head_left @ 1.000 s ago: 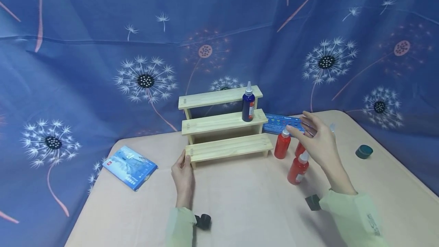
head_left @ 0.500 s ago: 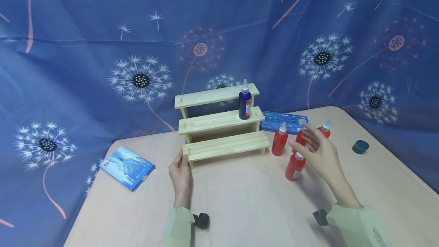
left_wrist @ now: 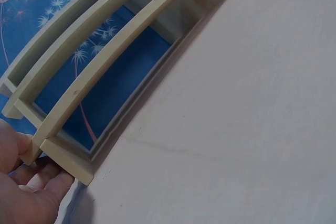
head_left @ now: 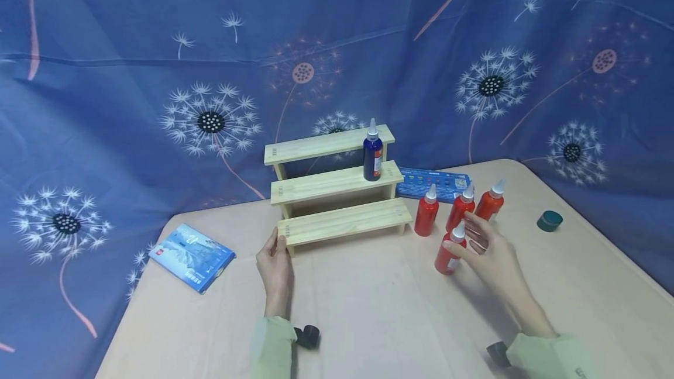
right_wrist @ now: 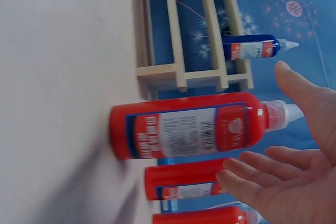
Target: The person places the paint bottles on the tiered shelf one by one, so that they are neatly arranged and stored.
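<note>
My left hand [head_left: 276, 274] pinches the left end of the lowest step of a three-step wooden display shelf [head_left: 342, 224]. In the left wrist view its thumb lies above the board, the fingers below. On the middle step, toward the right, stands a dark blue squeeze bottle [head_left: 372, 159] with a pointed nozzle. My right hand [head_left: 495, 262] is at the nearest red squeeze bottle [head_left: 446, 262], thumb and fingers spread around its nozzle end. The right wrist view shows a gap between that hand and the upright red bottle [right_wrist: 189, 127].
Behind the nearest bottle stand more red bottles, one at left [head_left: 426, 215], one in the middle [head_left: 460, 210] and one at right [head_left: 489, 203]. A blue printed box [head_left: 434, 183] lies behind them. A dark green lid [head_left: 550, 221] is far right; a light blue box [head_left: 192, 257] lies left.
My right hand has come down and in around the nearest red bottle, uncovering the red bottles behind. The left hand keeps its hold on the shelf. The head view has shifted slightly.
</note>
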The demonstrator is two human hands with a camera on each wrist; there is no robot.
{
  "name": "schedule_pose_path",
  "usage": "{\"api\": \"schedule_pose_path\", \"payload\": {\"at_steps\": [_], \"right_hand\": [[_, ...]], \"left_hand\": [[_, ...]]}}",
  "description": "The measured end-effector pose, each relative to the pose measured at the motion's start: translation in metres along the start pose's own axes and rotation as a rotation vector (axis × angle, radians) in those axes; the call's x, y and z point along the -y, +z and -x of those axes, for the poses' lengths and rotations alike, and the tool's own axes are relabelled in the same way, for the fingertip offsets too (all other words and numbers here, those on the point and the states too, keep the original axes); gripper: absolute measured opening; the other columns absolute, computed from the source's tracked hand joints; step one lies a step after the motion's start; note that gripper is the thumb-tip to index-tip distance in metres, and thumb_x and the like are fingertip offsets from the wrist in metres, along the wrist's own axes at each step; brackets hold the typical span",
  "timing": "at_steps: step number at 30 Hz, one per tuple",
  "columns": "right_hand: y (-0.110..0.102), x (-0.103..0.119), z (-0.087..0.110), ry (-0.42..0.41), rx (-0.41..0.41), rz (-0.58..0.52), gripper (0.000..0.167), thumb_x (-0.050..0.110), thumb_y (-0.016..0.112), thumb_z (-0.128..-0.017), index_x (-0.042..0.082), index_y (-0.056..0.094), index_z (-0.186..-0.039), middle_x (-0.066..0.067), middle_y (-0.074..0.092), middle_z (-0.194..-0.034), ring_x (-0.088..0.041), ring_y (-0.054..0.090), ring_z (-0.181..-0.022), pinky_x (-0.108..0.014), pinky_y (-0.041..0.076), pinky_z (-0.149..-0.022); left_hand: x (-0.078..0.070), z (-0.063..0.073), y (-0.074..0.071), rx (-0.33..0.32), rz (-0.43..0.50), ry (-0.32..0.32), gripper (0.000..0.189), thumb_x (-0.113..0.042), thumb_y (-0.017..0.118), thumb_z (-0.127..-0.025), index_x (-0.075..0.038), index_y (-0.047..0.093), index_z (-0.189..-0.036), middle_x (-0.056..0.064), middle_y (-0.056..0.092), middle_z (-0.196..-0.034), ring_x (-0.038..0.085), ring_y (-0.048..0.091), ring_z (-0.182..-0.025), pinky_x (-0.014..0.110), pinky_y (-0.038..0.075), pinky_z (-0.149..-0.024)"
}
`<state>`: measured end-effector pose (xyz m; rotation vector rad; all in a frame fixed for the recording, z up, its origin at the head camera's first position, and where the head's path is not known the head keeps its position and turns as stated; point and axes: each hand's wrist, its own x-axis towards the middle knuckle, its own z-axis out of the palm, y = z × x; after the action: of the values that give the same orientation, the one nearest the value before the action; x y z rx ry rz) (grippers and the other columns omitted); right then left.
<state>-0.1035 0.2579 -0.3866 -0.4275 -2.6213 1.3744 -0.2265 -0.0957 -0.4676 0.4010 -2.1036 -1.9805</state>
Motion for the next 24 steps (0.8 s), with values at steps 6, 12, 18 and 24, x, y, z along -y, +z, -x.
{"api": "schedule_pose_path", "payload": {"at_steps": [6, 12, 18, 24], "right_hand": [[0.009, -0.011, 0.001, 0.042, 0.069, 0.012, 0.100, 0.039, 0.074, -0.086, 0.002, 0.012, -0.156, -0.031, 0.031, -0.151, -0.051, 0.037, -0.134, -0.052, 0.046, -0.099], [0.018, -0.019, -0.001, 0.050, 0.093, 0.013, 0.102, 0.038, 0.076, -0.085, 0.006, 0.010, -0.157, -0.029, 0.032, -0.152, -0.050, 0.037, -0.134, -0.052, 0.046, -0.100], [0.022, -0.022, -0.003, 0.011, 0.074, 0.033, 0.092, 0.030, 0.075, -0.087, 0.004, 0.019, -0.155, -0.029, 0.039, -0.147, -0.049, 0.040, -0.133, -0.052, 0.045, -0.100], [0.022, -0.025, 0.000, 0.005, 0.067, 0.049, 0.082, 0.028, 0.074, -0.088, 0.001, 0.029, -0.151, -0.028, 0.046, -0.142, -0.048, 0.044, -0.130, -0.055, 0.046, -0.100]], "left_hand": [[0.000, -0.001, -0.002, -0.002, 0.018, -0.003, 0.042, -0.015, 0.051, -0.102, -0.002, 0.048, -0.141, 0.017, 0.048, -0.146, 0.027, 0.050, -0.131, 0.025, 0.048, -0.102], [0.000, -0.002, -0.003, -0.002, 0.026, -0.011, 0.042, -0.016, 0.051, -0.102, -0.002, 0.047, -0.142, 0.017, 0.048, -0.146, 0.027, 0.052, -0.130, 0.024, 0.049, -0.100], [-0.001, -0.002, -0.002, -0.004, 0.032, -0.009, 0.041, -0.014, 0.051, -0.102, -0.002, 0.048, -0.141, 0.016, 0.048, -0.146, 0.026, 0.052, -0.130, 0.020, 0.049, -0.099], [-0.001, -0.001, 0.001, -0.001, 0.028, -0.006, 0.041, -0.014, 0.050, -0.102, -0.002, 0.047, -0.141, 0.017, 0.047, -0.146, 0.026, 0.051, -0.130, 0.019, 0.049, -0.098]]}}
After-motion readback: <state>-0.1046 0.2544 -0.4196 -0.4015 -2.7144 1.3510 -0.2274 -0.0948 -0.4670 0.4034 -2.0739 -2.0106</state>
